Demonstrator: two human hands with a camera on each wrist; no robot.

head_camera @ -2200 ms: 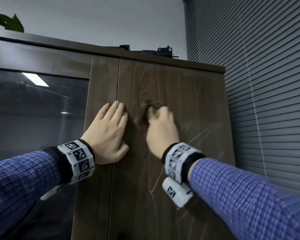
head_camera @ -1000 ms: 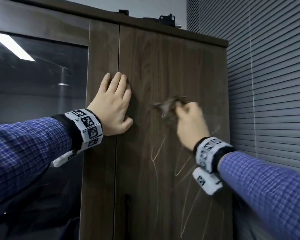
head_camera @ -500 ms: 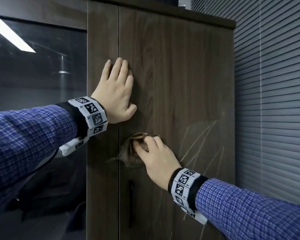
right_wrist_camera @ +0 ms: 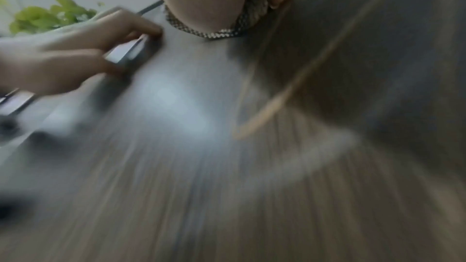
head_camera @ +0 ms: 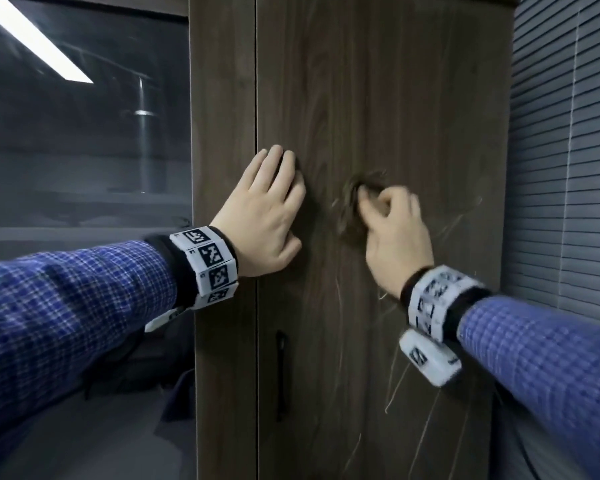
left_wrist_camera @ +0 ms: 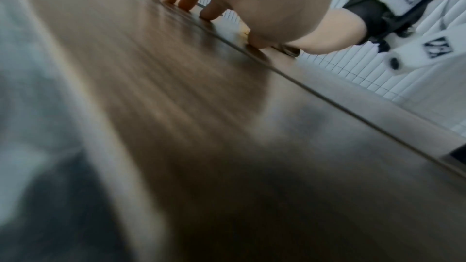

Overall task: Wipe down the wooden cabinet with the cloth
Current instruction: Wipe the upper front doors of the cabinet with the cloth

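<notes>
Seen from the head camera, the wooden cabinet (head_camera: 378, 98) fills the middle of the frame, its right door marked with pale streaks (head_camera: 406, 403) low down. The left hand (head_camera: 262, 216) lies flat with straight fingers across the seam at the door's left edge and holds nothing. Just right of it, the right hand (head_camera: 395, 233) is curled round a bunched dark cloth (head_camera: 352, 209), pressing it to the door above the black handle (head_camera: 280, 375). A glass door (head_camera: 84, 168) stands left of the seam and slatted blinds (head_camera: 565, 168) right of the cabinet.

From the left wrist camera, much blurred, the left fingertips (left_wrist_camera: 186, 4) rest on the wood along the door's edge.

From the right wrist camera, also blurred, the woven cloth (right_wrist_camera: 252, 13) shows under the right palm against the door, with a pale streak (right_wrist_camera: 272, 105) below it and green leaves (right_wrist_camera: 48, 15) beyond the cabinet's top.

As a judgement, the streaks below the cloth are not yet wiped, and fast passes with so small a wad could skip them. The cloth could also slip from the curled fingers, or a downward stroke catch on the handle.
</notes>
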